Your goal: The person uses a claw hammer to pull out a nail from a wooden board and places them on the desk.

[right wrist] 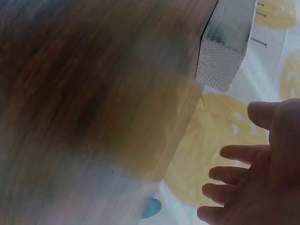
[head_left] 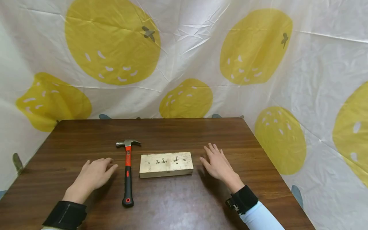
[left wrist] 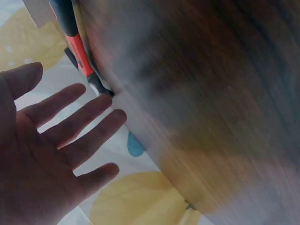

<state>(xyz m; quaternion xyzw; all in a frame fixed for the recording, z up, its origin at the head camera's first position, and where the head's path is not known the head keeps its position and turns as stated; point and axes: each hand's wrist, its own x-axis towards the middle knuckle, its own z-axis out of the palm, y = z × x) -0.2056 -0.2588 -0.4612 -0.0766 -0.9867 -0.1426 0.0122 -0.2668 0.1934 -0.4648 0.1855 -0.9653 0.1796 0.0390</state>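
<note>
A claw hammer [head_left: 127, 174] with a red and black handle lies on the table, its metal head toward the far side. To its right sits a pale wooden block [head_left: 166, 165] with several nails [head_left: 176, 158] standing partway out of its top. My left hand [head_left: 93, 174] is just left of the hammer, apart from it, fingers spread and relaxed. In the left wrist view that hand [left wrist: 61, 140] holds nothing. Right of the block, my right hand [head_left: 218, 163] hovers with fingers extended. The right wrist view shows this hand [right wrist: 253, 173] empty, near the block's end grain [right wrist: 218, 63].
A dark brown wooden table [head_left: 172, 204] carries everything, its far edge against a white curtain [head_left: 189, 64] printed with yellow lemons. The curtain also hangs along the table's left and right sides. Black straps [head_left: 244, 199] circle both wrists.
</note>
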